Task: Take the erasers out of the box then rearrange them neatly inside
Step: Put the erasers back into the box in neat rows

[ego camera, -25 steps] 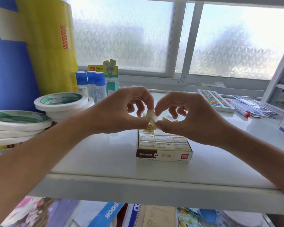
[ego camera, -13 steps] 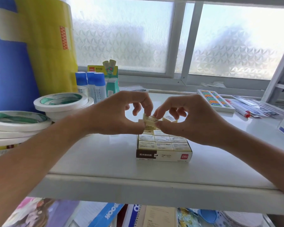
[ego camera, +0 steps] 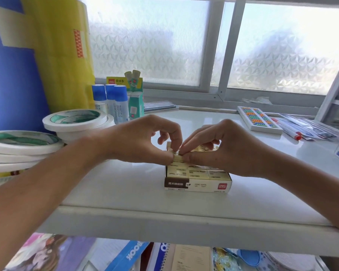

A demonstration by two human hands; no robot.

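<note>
Over the box [ego camera: 198, 184], both my hands pinched one eraser [ego camera: 177, 157] with curled fingers; light, a bit rubbery, easiest held by its short edges.

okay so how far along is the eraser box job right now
Mostly done, it seems: the box shows neat front rows of erasers. In hand: the left hand and right hand pinch one eraser low over the back rows. Left: seating it; the hands hide any gaps.
</note>
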